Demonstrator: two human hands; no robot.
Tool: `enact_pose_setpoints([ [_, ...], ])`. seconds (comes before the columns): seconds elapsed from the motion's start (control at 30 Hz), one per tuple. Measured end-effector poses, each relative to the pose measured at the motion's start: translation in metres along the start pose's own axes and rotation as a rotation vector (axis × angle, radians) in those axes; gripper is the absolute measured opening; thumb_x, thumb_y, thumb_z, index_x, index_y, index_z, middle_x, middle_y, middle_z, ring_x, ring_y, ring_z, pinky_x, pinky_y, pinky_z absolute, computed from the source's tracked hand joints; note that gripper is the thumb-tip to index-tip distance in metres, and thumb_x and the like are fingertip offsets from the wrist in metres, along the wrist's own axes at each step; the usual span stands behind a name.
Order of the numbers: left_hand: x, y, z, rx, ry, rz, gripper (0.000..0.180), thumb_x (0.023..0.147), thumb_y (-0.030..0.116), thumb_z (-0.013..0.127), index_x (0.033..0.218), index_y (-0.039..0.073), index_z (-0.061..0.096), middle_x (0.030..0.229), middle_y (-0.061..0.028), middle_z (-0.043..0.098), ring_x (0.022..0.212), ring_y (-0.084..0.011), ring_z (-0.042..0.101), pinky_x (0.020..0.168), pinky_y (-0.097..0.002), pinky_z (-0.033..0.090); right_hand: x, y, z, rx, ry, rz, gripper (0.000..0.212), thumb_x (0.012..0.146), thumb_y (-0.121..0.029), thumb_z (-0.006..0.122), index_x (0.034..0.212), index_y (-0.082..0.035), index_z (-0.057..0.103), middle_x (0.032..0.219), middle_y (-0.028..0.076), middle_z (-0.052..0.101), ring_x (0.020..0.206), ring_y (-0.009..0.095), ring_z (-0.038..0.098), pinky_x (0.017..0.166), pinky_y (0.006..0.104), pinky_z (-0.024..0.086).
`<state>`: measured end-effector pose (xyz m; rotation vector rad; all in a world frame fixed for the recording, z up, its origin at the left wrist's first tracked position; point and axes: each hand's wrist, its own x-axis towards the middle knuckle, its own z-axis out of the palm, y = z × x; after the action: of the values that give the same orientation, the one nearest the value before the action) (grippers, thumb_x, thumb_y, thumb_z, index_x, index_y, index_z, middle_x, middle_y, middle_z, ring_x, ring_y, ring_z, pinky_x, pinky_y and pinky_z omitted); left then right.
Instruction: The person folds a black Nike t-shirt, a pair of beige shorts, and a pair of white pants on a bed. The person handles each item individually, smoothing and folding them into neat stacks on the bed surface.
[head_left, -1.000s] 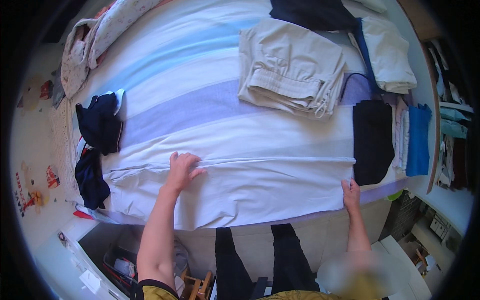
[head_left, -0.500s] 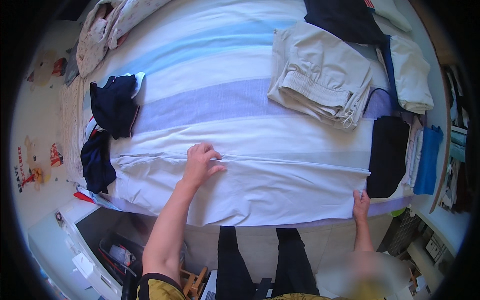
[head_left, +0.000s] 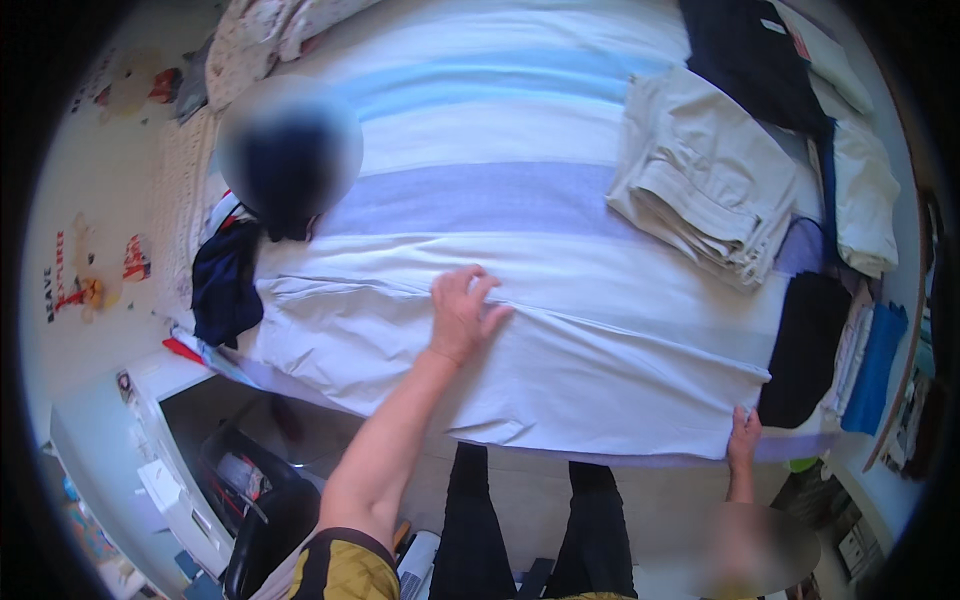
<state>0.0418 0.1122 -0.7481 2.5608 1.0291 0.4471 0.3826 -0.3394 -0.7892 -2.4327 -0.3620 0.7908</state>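
Observation:
A pair of pale grey trousers point(head_left: 610, 385), laid out lengthwise, stretches along the near edge of the bed. Creases run across its left part, while the right end finishes in a straight hem. My left hand point(head_left: 463, 312) rests on its far long edge near the middle, thumb and fingers apart. At the near right corner, my right hand point(head_left: 743, 435) pinches the hem, its thumb on top and the other fingers mostly hidden.
Beige trousers point(head_left: 700, 180) lie folded at the far right, beside dark trousers point(head_left: 750, 65). A black folded garment point(head_left: 805, 350) and a blue one point(head_left: 874, 370) sit at the right. Dark clothes point(head_left: 226, 285) are heaped at the left. A black chair point(head_left: 270, 540) stands below.
The whole view has shifted, so the bed and clothes appear farther right. My left hand has slid slightly right along the trousers' far edge. My right hand stays at the corner.

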Motion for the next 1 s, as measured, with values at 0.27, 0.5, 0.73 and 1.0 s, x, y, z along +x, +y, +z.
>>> enact_pose_setpoints([
  [0.27, -0.085, 0.045, -0.009, -0.376, 0.016, -0.269, 0.039, 0.083, 0.016, 0.065, 0.120, 0.004, 0.056, 0.128, -0.0168, 0.053, 0.115, -0.0356, 0.051, 0.100, -0.0460, 0.038, -0.002, 0.023, -0.021, 0.457, -0.122, 0.040, 0.030, 0.098, -0.023, 0.053, 0.119, -0.001, 0.056, 0.110, 0.005, 0.063, 0.096, 0.011, 0.057, 0.087, 0.0286, 0.045],
  [0.5, -0.110, 0.065, -0.002, -0.600, 0.021, -0.289, 0.048, 0.087, 0.014, 0.061, 0.132, 0.004, 0.049, 0.137, -0.0181, 0.047, 0.126, -0.0363, 0.044, 0.108, -0.0435, 0.033, -0.053, -0.082, -0.092, 0.526, -0.232, -0.059, 0.035, 0.100, -0.019, 0.046, 0.128, 0.002, 0.047, 0.120, 0.012, 0.060, 0.105, 0.020, 0.059, 0.094, 0.0342, 0.045],
  [0.73, -0.129, 0.083, 0.036, -0.651, -0.266, -0.339, 0.057, 0.093, 0.025, 0.053, 0.144, 0.009, 0.037, 0.149, -0.0133, 0.035, 0.139, -0.0320, 0.030, 0.113, -0.0430, 0.022, -0.146, -0.254, -0.104, 0.593, -0.211, -0.192, 0.040, 0.095, -0.014, 0.051, 0.131, 0.002, 0.041, 0.122, 0.015, 0.054, 0.109, 0.024, 0.054, 0.094, 0.0384, 0.043],
  [1.0, -0.142, 0.054, 0.044, -1.485, -0.271, -0.449, 0.056, 0.099, 0.033, 0.041, 0.148, 0.008, 0.027, 0.155, -0.0093, 0.026, 0.142, -0.0265, 0.023, 0.116, -0.0390, 0.020, -0.218, -0.493, 0.128, 0.738, -0.594, -0.391, 0.026, 0.093, -0.011, 0.058, 0.117, -0.005, 0.051, 0.099, 0.003, 0.057, 0.087, 0.012, 0.054, 0.077, 0.0265, 0.044],
])
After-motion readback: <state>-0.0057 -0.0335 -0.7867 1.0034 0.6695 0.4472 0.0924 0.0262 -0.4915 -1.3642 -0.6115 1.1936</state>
